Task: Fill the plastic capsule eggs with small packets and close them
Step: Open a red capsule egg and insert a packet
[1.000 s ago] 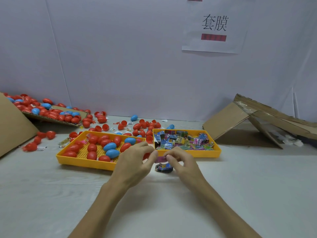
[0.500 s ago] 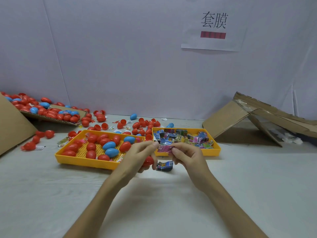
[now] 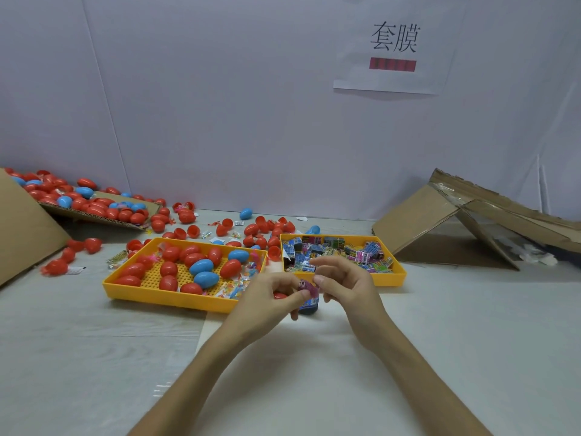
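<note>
Packet (image 3: 308,309) on table (image 3: 440,341) before egg tray (image 3: 157,298)

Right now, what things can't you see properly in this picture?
Head view only:
- Red egg: mostly hidden inside the left hand; whole or half, cannot tell.
- Pink packet: pinched by the right hand; print too small.
- Dark packet on the table: partly behind the pink packet.
- Left cardboard: cut off by the picture's edge.
- White bits under the right cardboard: shadowed, unclear.
</note>
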{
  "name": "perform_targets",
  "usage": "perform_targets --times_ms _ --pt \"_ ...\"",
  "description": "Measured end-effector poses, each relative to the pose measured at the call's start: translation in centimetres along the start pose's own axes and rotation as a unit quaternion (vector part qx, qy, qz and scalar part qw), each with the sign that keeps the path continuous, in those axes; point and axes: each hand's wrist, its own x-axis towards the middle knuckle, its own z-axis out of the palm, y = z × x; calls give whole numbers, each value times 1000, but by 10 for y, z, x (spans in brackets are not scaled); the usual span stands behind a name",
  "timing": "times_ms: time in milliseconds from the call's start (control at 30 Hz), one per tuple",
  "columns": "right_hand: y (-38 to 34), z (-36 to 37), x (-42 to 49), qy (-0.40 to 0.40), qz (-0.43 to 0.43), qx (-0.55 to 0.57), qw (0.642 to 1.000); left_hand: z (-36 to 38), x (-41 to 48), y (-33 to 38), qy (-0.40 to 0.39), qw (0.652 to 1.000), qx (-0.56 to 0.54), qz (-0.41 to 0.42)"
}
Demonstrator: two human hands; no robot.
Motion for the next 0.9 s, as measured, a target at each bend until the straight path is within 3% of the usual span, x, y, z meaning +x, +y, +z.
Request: perform_targets --times_ms 100,200,267,367,633,900 --pt "2 1 2 26 4 18 1000 3 0 0 23 1000 -18 -5" --pt "1 0 4 45 45 98 993 3 1 0 61 992 -111 -30" --pt "-1 -3 4 17 84 134 987 1 1 2 78 979 -182 -54" --pt "2 -1 3 -49 91 93 990 -2 1 3 81 968 -229 -68" --pt "5 4 1 -9 30 36 999 7 0 -1 20 991 -131 -32" --pt "3 1 0 -32 41 43 998 1 3 -4 84 993 -86 -7"
